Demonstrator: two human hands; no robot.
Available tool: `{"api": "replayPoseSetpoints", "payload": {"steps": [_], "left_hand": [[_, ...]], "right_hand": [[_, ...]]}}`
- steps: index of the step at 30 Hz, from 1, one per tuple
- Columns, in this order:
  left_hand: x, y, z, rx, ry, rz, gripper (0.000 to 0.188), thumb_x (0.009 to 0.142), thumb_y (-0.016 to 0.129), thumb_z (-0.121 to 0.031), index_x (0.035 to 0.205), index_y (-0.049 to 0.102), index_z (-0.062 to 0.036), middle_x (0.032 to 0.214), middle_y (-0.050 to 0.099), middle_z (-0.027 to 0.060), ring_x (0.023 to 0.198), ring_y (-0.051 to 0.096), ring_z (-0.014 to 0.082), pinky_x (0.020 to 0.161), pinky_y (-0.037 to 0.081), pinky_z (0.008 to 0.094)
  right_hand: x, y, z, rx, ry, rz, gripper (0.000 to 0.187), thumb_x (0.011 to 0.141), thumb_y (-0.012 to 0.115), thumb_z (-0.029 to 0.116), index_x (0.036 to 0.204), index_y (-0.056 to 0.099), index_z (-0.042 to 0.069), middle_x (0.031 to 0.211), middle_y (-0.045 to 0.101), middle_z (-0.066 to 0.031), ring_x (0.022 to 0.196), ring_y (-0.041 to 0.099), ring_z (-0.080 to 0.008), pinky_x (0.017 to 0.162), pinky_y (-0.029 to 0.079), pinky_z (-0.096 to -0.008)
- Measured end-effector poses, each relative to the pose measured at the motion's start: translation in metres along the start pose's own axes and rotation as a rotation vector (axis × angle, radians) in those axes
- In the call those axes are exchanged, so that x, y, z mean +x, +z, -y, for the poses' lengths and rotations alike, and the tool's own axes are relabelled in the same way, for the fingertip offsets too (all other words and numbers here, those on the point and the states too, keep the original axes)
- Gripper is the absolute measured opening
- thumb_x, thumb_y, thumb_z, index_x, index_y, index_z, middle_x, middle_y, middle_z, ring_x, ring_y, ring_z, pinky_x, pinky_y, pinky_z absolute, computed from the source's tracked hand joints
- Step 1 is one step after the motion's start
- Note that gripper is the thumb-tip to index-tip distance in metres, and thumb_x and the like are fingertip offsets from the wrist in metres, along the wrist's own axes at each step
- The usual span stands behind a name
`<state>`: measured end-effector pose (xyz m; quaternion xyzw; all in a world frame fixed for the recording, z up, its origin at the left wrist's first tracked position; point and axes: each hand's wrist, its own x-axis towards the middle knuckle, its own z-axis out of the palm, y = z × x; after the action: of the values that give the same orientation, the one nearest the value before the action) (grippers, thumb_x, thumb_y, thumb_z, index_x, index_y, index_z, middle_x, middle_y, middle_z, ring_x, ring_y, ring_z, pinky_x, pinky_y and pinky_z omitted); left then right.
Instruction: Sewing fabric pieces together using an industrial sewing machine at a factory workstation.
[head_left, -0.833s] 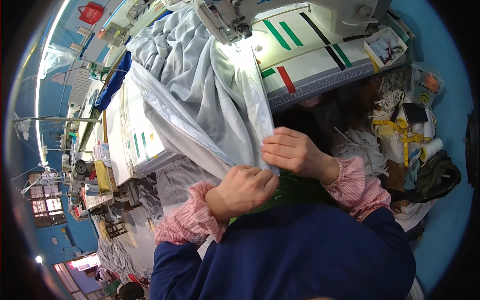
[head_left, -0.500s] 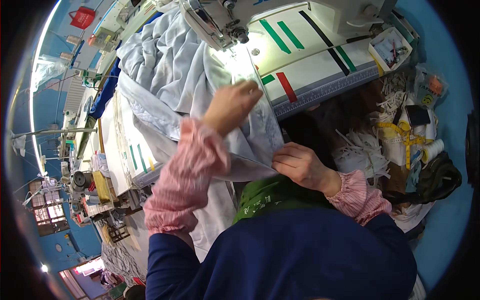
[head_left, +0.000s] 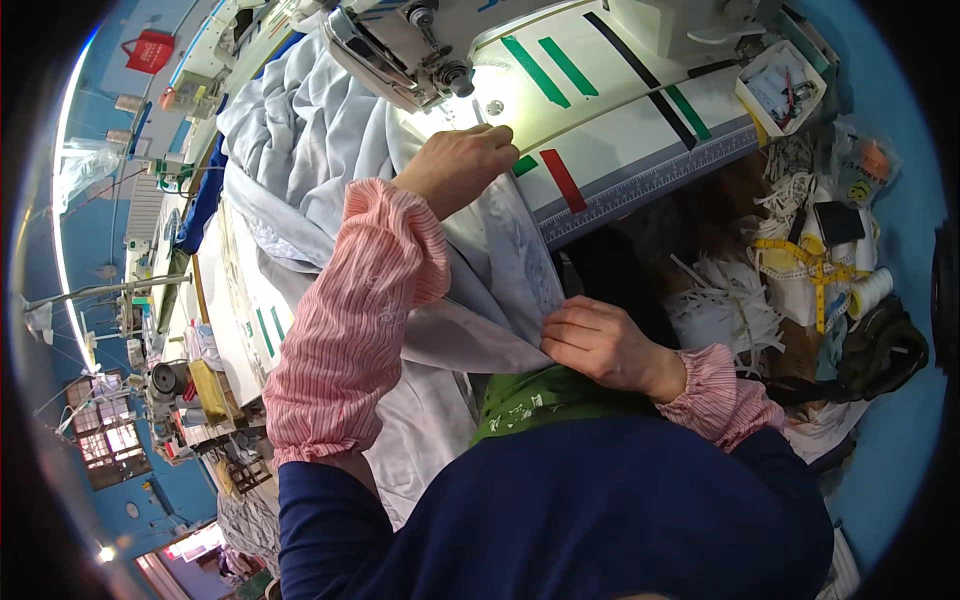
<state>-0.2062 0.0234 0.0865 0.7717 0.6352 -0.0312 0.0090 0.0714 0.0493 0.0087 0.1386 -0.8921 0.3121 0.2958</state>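
Light grey fabric (head_left: 310, 130) lies bunched on the left of the sewing table, and a strip of it runs from under the sewing machine (head_left: 375, 65) down toward me. My left hand (head_left: 458, 168) is on that strip just below the lit needle area, its fingers curled together at the cloth; the fingertips are partly hidden. Lower down, my right hand (head_left: 605, 345) pinches the near edge of the same fabric, close to the green cloth (head_left: 525, 405) at my lap. Pink striped sleeves cover both forearms.
A ruler strip (head_left: 650, 175) edges the white table (head_left: 545, 135), marked with green, black and red tape. To the right stand a small white box (head_left: 783, 85) of tools, a yellow tape measure (head_left: 820, 285), thread spools and a heap of white strips (head_left: 725, 305).
My left hand has moved up along the fabric, nearer the needle area. My right hand stays at the fabric's near edge. The whole view has shifted slightly.
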Motion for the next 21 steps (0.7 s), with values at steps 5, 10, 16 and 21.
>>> {"api": "replayPoseSetpoints", "payload": {"steps": [5,10,16,21], "left_hand": [[0.001,0.008,-0.003,-0.064,-0.019,-0.048,0.006,0.085,0.057,-0.006,0.091,0.059,-0.0044,0.096,0.056,0.0086,0.089,0.063,0.0263,0.075,0.055,0.0384],[-0.006,0.025,-0.014,-0.127,-0.204,-0.205,0.008,0.086,0.058,-0.008,0.093,0.060,-0.0047,0.097,0.057,0.0095,0.090,0.063,0.0281,0.074,0.054,0.0381],[-0.025,0.046,-0.040,-0.133,-0.468,-0.389,0.015,0.085,0.068,-0.017,0.089,0.064,-0.0034,0.091,0.064,0.0094,0.094,0.063,0.0286,0.078,0.052,0.0396],[-0.041,0.047,-0.059,-0.182,-0.446,-0.414,0.043,0.080,0.073,-0.028,0.112,0.065,-0.0008,0.122,0.063,0.0114,0.116,0.058,0.0280,0.094,0.049,0.0374]], "right_hand": [[-0.001,0.001,-0.001,0.000,0.006,0.005,0.015,0.076,0.061,0.009,0.089,0.066,0.003,0.093,0.068,-0.0064,0.094,0.066,-0.0205,0.084,0.056,-0.0351],[0.000,0.001,-0.001,-0.009,0.018,0.002,0.014,0.075,0.063,0.008,0.087,0.066,0.003,0.092,0.068,-0.0065,0.092,0.067,-0.0204,0.084,0.056,-0.0352],[0.004,-0.001,-0.001,0.018,0.035,0.014,0.014,0.072,0.066,0.006,0.085,0.067,0.001,0.091,0.069,-0.0080,0.091,0.067,-0.0216,0.081,0.056,-0.0360],[0.006,-0.001,-0.005,0.048,0.055,0.023,0.016,0.073,0.063,0.008,0.087,0.065,-0.001,0.089,0.067,-0.0099,0.088,0.066,-0.0238,0.081,0.057,-0.0365]]}}
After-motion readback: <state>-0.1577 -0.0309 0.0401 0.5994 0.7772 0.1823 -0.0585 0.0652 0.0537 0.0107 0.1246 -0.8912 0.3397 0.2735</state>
